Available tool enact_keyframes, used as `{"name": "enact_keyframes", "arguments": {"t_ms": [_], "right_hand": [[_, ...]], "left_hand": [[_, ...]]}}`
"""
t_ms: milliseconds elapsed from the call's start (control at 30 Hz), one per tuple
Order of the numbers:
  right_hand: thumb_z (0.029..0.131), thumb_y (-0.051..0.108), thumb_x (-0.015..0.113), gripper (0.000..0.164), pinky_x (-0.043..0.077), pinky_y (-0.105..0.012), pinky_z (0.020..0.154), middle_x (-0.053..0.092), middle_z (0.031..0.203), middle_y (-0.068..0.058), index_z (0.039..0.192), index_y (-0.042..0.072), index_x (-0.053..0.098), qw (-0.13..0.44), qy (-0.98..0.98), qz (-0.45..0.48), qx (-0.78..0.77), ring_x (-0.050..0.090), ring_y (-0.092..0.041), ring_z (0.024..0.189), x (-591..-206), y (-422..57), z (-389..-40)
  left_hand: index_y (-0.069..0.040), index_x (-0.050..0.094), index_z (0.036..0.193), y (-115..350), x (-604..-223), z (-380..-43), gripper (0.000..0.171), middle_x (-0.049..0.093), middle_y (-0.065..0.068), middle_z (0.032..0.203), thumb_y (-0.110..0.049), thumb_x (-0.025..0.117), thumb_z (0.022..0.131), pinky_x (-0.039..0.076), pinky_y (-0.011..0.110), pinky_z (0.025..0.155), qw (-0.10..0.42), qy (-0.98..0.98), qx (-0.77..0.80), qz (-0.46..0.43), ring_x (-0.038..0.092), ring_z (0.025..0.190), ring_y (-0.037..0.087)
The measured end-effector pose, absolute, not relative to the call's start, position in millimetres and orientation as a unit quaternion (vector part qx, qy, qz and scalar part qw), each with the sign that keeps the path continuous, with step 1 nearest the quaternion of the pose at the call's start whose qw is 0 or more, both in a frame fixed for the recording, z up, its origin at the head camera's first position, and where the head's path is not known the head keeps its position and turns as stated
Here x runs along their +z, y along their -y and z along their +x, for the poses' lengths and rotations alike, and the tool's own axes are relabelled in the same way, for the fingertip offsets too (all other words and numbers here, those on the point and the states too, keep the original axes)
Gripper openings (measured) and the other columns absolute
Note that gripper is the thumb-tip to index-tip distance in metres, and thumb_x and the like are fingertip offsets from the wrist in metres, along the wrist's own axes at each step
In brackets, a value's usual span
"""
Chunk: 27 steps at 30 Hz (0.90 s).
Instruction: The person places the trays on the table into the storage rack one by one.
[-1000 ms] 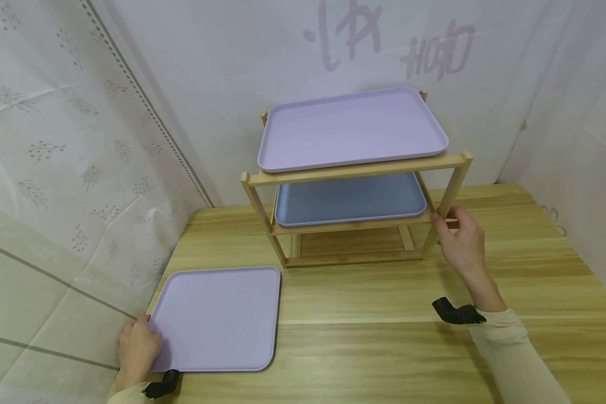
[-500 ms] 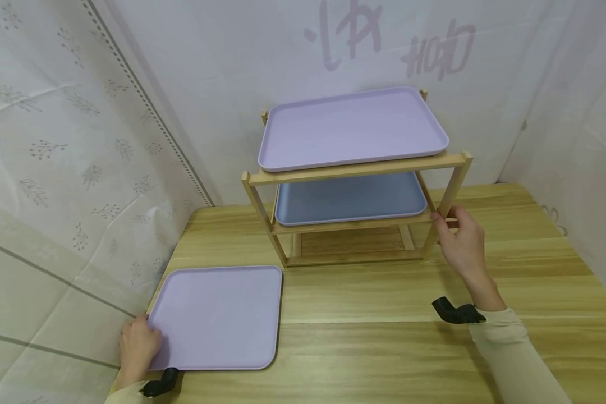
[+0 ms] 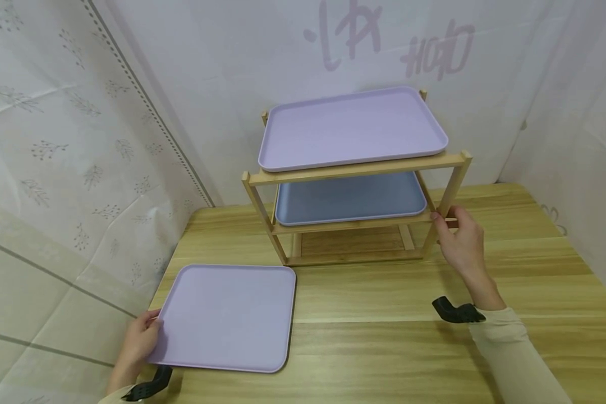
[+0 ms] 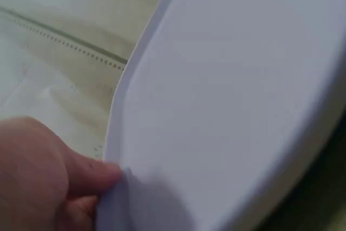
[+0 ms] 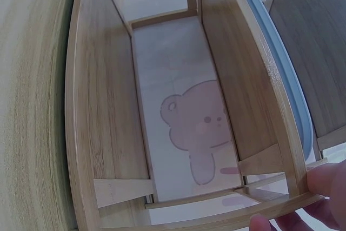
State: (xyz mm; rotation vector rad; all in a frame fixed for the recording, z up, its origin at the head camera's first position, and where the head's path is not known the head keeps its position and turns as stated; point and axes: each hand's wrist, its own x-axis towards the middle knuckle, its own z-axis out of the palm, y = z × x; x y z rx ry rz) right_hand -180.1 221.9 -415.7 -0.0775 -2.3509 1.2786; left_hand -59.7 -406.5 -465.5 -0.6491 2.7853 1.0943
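Observation:
A lilac rectangular tray (image 3: 227, 317) is over the left part of the table. My left hand (image 3: 140, 339) pinches its left rim, the thumb on top in the left wrist view; the fingers beneath are mostly hidden. My right hand (image 3: 462, 241) grips the right front post of a wooden three-tier rack (image 3: 361, 168) at the middle shelf's height. Another lilac tray (image 3: 353, 129) lies on the rack's top tier, slightly askew. On the middle tier rests a bluish tray (image 3: 348, 199), its edge visible in the right wrist view. The bottom tier shows a bare wooden board (image 3: 353, 243).
The wood-grain table (image 3: 363, 342) carries the rack near its back. White curtains hang close behind and on both sides, the left curtain (image 3: 55, 196) printed with sprigs. A bear drawing (image 5: 200, 123) shows on cloth behind the rack in the right wrist view.
My left hand has shifted the loose lilac tray a little to the right, and its fingers now reach under the rim. The right hand, the rack and its trays stay put.

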Motion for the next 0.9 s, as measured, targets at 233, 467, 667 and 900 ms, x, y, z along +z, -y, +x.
{"name": "enact_keyframes", "arguments": {"t_ms": [233, 467, 667, 900], "right_hand": [[0.097, 0.027, 0.056, 0.033, 0.048, -0.011, 0.048, 0.065, 0.104, -0.021, 0.109, -0.004, 0.060, 0.228, 0.856, -0.032, 0.463, 0.051, 0.004, 0.078, -415.4, -221.7, -180.1], [0.097, 0.027, 0.055, 0.033, 0.047, -0.011, 0.048, 0.065, 0.104, -0.021, 0.108, -0.004, 0.061, 0.229, 0.855, -0.032, 0.464, 0.050, 0.008, 0.077, -415.4, -221.7, -180.0], [0.097, 0.026, 0.056, 0.032, 0.047, -0.011, 0.048, 0.065, 0.103, -0.021, 0.108, -0.004, 0.060, 0.228, 0.855, -0.034, 0.464, 0.048, 0.013, 0.075, -414.9, -221.4, -179.7], [0.097, 0.025, 0.056, 0.031, 0.047, -0.010, 0.048, 0.064, 0.102, -0.021, 0.108, -0.004, 0.060, 0.229, 0.855, -0.035, 0.463, 0.047, 0.014, 0.075, -414.3, -221.1, -179.5]], "left_hand": [[0.009, 0.032, 0.143, 411.4, -472.4, -56.1, 0.048, 0.065, 0.015, 0.106, -0.019, 0.034, 0.104, 0.049, 0.023, 0.068, 0.053, -0.866, 0.435, -0.239, 0.055, 0.075, -0.004], [0.006, 0.028, 0.146, 407.4, -478.4, -49.1, 0.054, 0.058, -0.015, 0.080, -0.030, 0.032, 0.106, 0.052, 0.026, 0.064, 0.046, -0.845, 0.480, -0.229, 0.059, 0.069, 0.001], [0.010, 0.028, 0.144, 398.6, -481.7, -45.1, 0.058, 0.052, -0.025, 0.082, -0.033, 0.034, 0.105, 0.049, 0.022, 0.066, 0.034, -0.832, 0.502, -0.232, 0.055, 0.074, -0.003], [-0.019, 0.048, 0.135, 388.2, -487.6, -40.0, 0.037, 0.057, -0.024, 0.082, -0.036, 0.039, 0.103, 0.052, 0.024, 0.066, 0.030, -0.768, 0.594, -0.237, 0.058, 0.075, -0.001]]}}
